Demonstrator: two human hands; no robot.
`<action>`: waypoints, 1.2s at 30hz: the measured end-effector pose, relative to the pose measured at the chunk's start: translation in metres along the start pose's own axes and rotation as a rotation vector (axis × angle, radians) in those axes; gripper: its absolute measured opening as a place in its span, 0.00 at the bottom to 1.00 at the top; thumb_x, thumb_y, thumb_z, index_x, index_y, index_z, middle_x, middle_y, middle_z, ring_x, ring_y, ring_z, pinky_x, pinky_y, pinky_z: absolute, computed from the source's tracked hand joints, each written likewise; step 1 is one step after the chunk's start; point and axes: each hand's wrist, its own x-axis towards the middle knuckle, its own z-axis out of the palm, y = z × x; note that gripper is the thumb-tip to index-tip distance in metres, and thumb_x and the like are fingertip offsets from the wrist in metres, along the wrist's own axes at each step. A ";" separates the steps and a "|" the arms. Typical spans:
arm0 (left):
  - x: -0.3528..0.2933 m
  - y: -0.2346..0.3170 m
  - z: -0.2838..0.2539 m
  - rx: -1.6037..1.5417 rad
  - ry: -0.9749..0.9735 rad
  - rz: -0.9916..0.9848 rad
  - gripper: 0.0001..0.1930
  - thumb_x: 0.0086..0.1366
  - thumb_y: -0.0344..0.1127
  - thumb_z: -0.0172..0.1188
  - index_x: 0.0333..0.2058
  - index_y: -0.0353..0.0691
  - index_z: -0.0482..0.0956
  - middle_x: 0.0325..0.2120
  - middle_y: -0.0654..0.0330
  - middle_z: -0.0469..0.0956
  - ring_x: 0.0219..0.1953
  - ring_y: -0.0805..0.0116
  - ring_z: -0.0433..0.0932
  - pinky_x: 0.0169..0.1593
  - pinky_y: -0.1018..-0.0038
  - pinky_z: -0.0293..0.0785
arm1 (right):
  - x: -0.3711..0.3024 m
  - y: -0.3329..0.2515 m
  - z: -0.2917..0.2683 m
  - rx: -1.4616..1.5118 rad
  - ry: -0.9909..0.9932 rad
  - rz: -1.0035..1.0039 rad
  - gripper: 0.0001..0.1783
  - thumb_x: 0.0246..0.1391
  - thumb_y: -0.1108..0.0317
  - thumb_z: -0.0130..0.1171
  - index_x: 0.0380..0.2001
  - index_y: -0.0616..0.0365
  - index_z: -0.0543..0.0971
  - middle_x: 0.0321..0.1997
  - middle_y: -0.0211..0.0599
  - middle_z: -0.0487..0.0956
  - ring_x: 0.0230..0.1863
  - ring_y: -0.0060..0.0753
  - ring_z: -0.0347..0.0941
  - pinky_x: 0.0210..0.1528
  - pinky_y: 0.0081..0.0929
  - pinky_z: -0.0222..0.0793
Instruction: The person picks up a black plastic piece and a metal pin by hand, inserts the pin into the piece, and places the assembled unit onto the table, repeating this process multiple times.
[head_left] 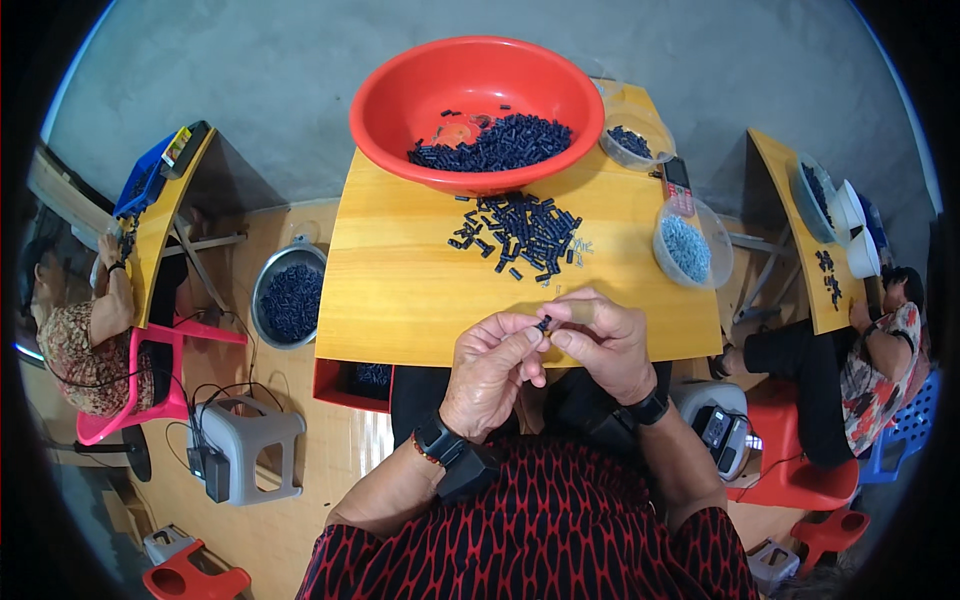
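Note:
Above the near edge of the yellow table, my two hands meet at the fingertips. My left hand [488, 372] pinches a small black tube-shaped piece [543, 323] between thumb and fingers. Closed close against it is my right hand [610, 345], a tan wrap round one finger; whatever its tips hold is too small and covered to make out. Just beyond my hands lies a loose heap of similar black pieces [525, 232]. A few tiny pale pieces [580, 248] are scattered at the heap's right side.
A large red basin [385, 135] of black pieces stands at the table's [390, 300] far side. Right of it are a clear tub [655, 155], a red phone [678, 185] and a clear bowl [715, 225] with light-blue bits. A metal bowl [262, 320] sits left. Two people work at side tables.

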 end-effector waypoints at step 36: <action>0.002 -0.017 -0.008 0.417 0.095 0.128 0.02 0.65 0.24 0.59 0.32 0.32 0.79 0.28 0.61 0.80 0.29 0.78 0.75 0.37 0.80 0.73 | -0.006 -0.001 0.008 -0.945 -0.222 -0.155 0.13 0.49 0.66 0.64 0.27 0.61 0.71 0.26 0.46 0.73 0.26 0.51 0.74 0.28 0.42 0.71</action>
